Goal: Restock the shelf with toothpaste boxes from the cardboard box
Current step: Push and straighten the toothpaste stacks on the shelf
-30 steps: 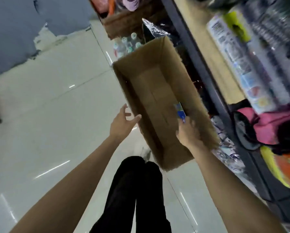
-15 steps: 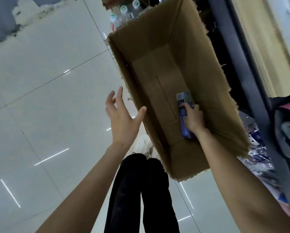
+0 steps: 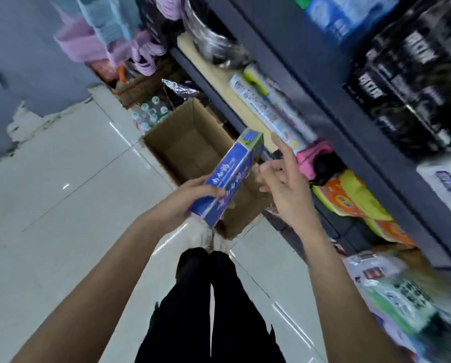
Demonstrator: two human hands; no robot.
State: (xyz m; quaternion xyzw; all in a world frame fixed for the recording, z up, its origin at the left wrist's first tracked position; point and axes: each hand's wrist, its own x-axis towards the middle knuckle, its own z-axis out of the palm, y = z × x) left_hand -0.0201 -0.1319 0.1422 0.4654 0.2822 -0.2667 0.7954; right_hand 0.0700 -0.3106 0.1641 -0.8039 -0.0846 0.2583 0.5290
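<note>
A blue toothpaste box (image 3: 232, 176) with white lettering is held tilted above the open cardboard box (image 3: 190, 145) on the floor. My left hand (image 3: 190, 197) grips the blue box's lower end. Just right of it, my right hand (image 3: 284, 184) has spread fingers and holds nothing. The cardboard box's inside looks bare where it shows. The dark shelf (image 3: 331, 119) runs along the right, with a wooden board carrying long toothpaste boxes (image 3: 271, 111).
Black cartons (image 3: 412, 85) and blue packs fill the upper shelf. Orange and yellow bags (image 3: 355, 203) and a pink item (image 3: 313, 158) lie on the lower level. Water bottles (image 3: 151, 113) and a wicker basket (image 3: 140, 87) stand beyond the box. My legs (image 3: 208, 305) stand on pale floor tiles.
My right hand lifted the blue box out of the cardboard box and let it go; my left hand now grips it. The view has swung up toward the shelf.
</note>
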